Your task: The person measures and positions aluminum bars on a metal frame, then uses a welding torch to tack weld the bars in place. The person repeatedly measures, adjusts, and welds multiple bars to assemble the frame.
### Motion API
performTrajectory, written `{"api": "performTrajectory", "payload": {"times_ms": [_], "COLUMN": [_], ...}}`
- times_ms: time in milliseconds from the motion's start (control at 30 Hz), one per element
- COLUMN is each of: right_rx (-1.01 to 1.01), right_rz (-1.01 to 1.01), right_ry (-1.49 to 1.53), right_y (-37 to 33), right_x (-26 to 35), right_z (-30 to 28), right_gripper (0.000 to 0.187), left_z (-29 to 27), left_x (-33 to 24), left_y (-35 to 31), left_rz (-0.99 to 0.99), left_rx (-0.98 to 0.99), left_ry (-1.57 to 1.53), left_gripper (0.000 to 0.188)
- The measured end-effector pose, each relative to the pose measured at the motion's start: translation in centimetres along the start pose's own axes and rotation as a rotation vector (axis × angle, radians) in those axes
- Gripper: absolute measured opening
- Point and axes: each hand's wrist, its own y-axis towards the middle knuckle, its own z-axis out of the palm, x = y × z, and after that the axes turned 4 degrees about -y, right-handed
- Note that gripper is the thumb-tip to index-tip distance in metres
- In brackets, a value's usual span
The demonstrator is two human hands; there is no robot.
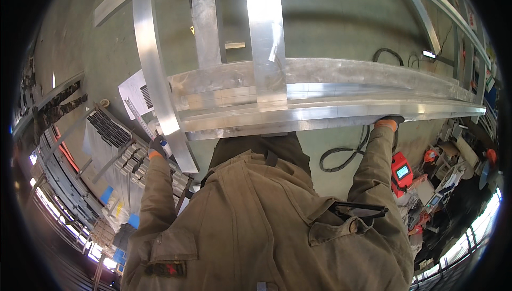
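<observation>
My left hand (156,146), in a dark glove with an orange cuff, is closed around the near end of a long, flat, pale strip with markings, like a ruler (140,119). A bit of blue shows beside its fingers. The hand is just left of an upright-lying silver metal bar (151,62). My right hand (391,121), gloved the same way, rests at the near edge of a long silver metal beam (325,111); its fingers are mostly hidden. The beam runs across in front of my body, joined with crossing bars into a frame.
A wide crossbar (265,35) reaches away from the beam. White paper sheets (133,93) lie at the left, near stacked metal profiles (130,160). On the right are a black cable (341,158), a red machine with a screen (401,174) and cluttered tools (440,168).
</observation>
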Motion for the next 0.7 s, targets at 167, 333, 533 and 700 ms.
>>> {"api": "performTrajectory", "payload": {"times_ms": [167, 333, 533, 700], "right_rx": [0.068, 0.132, 0.175, 0.205], "right_rz": [-0.021, -0.023, -0.011, -0.008], "right_ry": [0.015, 0.001, -0.011, 0.028], "right_y": [-0.3, -0.8, -0.9, -1.2], "right_x": [-0.2, 0.0, -0.5, -0.1], "right_z": [0.8, 1.7, 2.6, 3.6], "right_gripper": [0.099, 0.100, 0.100, 0.100], "left_z": [0.2, 0.7, 1.4, 2.8], "left_x": [0.2, 0.5, -0.9, -1.6], "left_y": [0.3, 1.1, -1.1, 0.0], "left_rz": [-0.006, 0.007, 0.030, 0.018], "left_rx": [0.073, 0.064, -0.003, -0.065], "left_ry": [-0.036, 0.021, 0.059, 0.055], "left_gripper": [0.029, 0.028, 0.035, 0.042]}}
